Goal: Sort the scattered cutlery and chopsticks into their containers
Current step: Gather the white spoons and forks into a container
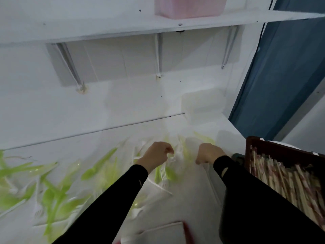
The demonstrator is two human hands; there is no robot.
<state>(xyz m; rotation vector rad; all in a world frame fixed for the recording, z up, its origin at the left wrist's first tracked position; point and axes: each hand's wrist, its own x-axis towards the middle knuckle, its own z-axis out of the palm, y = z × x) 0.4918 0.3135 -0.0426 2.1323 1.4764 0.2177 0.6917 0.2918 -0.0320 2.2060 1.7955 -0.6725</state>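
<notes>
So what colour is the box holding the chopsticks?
Dark reddish-brown; the crate shows best in the head view.

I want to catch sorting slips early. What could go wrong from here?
The left hand seems to pinch white forks from a heap mixed with green spoons; a spoon could come along into the wrong container. White forks on the white table are hard to see, so some may be missed. The crate of chopsticks stands close to the right hand; a quick swing might bump it.
</notes>
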